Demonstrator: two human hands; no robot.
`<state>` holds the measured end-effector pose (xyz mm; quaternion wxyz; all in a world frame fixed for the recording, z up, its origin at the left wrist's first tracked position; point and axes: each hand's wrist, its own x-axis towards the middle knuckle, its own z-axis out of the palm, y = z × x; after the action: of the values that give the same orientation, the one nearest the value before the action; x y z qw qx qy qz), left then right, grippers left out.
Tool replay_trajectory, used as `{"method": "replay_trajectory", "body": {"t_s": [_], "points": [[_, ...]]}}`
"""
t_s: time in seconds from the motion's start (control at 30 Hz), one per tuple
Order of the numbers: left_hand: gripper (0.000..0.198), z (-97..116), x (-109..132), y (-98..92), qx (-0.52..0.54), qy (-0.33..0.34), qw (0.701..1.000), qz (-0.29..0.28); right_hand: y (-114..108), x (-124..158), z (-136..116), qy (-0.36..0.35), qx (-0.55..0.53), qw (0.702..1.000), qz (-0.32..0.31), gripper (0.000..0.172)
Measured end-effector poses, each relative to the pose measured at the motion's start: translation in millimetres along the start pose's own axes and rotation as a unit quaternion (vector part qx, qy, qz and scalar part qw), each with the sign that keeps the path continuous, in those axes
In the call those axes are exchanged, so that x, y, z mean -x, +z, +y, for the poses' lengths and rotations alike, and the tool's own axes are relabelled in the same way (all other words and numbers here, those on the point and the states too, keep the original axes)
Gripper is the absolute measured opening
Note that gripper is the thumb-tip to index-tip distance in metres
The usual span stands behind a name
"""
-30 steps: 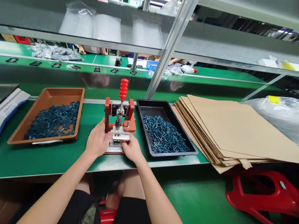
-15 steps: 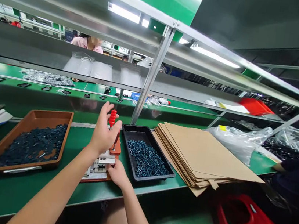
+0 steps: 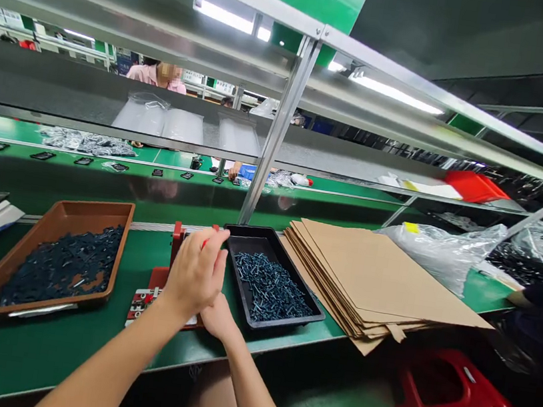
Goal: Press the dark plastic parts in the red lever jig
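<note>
My left hand [image 3: 193, 273] is closed around the red handle [image 3: 204, 243] of a small lever-operated bench fixture [image 3: 158, 278]. Only a bit of the handle shows between the fingers. The fixture has red blocks, a red upright at the back and silver metal parts at its front left; my forearm and hand cover much of it. Low on the fixture's right side is my right hand [image 3: 217, 318], partly behind the left one, its fingers hidden. Right of the hands, a black tray [image 3: 262, 325] holds many small dark screw-like pieces [image 3: 269, 291].
A brown tray [image 3: 127, 230] of flat dark pieces [image 3: 61, 261] lies to the left. Stacked cardboard sheets [image 3: 372, 278] and a clear plastic bag [image 3: 438, 257] are on the right. A metal post [image 3: 281, 131] and shelf stand behind; a red stool [image 3: 460, 405] is below right.
My left hand has gone from open beside the upright red handle to closed around it, and the handle has come down. The right hand stays at the fixture's right side.
</note>
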<state>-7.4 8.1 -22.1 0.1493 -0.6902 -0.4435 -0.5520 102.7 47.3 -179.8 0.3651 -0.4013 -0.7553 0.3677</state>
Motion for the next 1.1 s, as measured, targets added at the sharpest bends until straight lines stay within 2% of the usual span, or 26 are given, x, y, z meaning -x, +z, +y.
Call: {"method": "replay_trajectory", "body": {"t_s": [0.13, 0.2, 0.23, 0.27, 0.33, 0.4, 0.43, 0.47, 0.53, 0.6, 0.63, 0.7, 0.77, 0.83, 0.9, 0.97, 1.1], "points": [[0.042, -19.5, -52.9, 4.3, 0.029, -0.119, 0.990, -0.067, 2.0, 2.5, 1.2, -0.012, -0.002, 1.000, 0.004, 0.024], [0.048, -25.2, -61.8, 0.2, 0.045, -0.134, 0.985, -0.097, 4.9, 7.1, 0.9, -0.025, -0.005, 0.999, 0.030, 0.025], [0.053, -27.3, -58.3, -3.6, 0.048, -0.124, 0.986, -0.102, 6.4, 10.0, 0.8, -0.036, -0.008, 0.998, 0.043, 0.028], [0.058, -29.7, -49.2, -8.3, 0.045, -0.110, 0.988, -0.095, 7.7, 13.1, 0.9, -0.051, -0.011, 0.997, 0.053, 0.031], [0.064, -39.3, -15.9, -18.4, 0.025, -0.101, 0.993, -0.051, 9.3, 18.8, 1.4, -0.084, -0.014, 0.995, 0.057, 0.037], [0.061, -58.3, 30.5, -27.2, -0.007, -0.134, 0.991, -0.013, 9.4, 22.3, 2.4, -0.109, -0.010, 0.993, 0.050, 0.041], [0.057, -70.6, 55.3, -30.7, -0.028, -0.162, 0.986, -0.014, 9.1, 22.9, 3.1, -0.116, -0.008, 0.992, 0.046, 0.043], [0.054, -83.4, 79.4, -33.5, -0.046, -0.189, 0.980, -0.043, 8.6, 22.9, 4.0, -0.118, -0.006, 0.992, 0.040, 0.044], [0.049, -106.4, 121.6, -36.7, -0.050, -0.231, 0.961, -0.145, 8.3, 20.7, 6.3, -0.107, -0.003, 0.994, 0.034, 0.041], [0.045, -120.5, 151.0, -36.4, -0.026, -0.271, 0.935, -0.226, 9.4, 16.7, 8.3, -0.080, 0.000, 0.996, 0.034, 0.037], [0.043, -123.8, 160.3, -34.9, -0.013, -0.290, 0.926, -0.241, 10.6, 14.5, 8.9, -0.068, 0.003, 0.997, 0.035, 0.036], [0.043, -125.2, 169.4, -30.4, 0.005, -0.321, 0.922, -0.218, 13.4, 10.4, 8.9, -0.053, 0.010, 0.998, 0.034, 0.036], [0.047, -123.9, 170.8, -25.8, 0.033, -0.369, 0.917, -0.151, 16.0, 7.4, 7.7, -0.047, 0.016, 0.998, 0.030, 0.034], [0.058, -123.4, 170.8, -22.8, 0.080, -0.433, 0.894, -0.079, 17.8, 5.7, 6.1, -0.042, 0.022, 0.998, 0.036, 0.033], [0.065, -124.0, 172.8, -22.2, 0.122, -0.473, 0.872, -0.035, 18.9, 4.8, 4.9, -0.043, 0.030, 0.998, 0.045, 0.037], [0.063, -123.7, 177.0, -23.4, 0.128, -0.471, 0.872, -0.023, 19.1, 4.0, 4.6, -0.049, 0.033, 0.997, 0.050, 0.041], [0.055, -115.1, 184.6, -29.2, 0.075, -0.457, 0.886, -0.023, 16.0, 2.1, 3.5, -0.038, 0.010, 0.998, 0.049, 0.048]]}}
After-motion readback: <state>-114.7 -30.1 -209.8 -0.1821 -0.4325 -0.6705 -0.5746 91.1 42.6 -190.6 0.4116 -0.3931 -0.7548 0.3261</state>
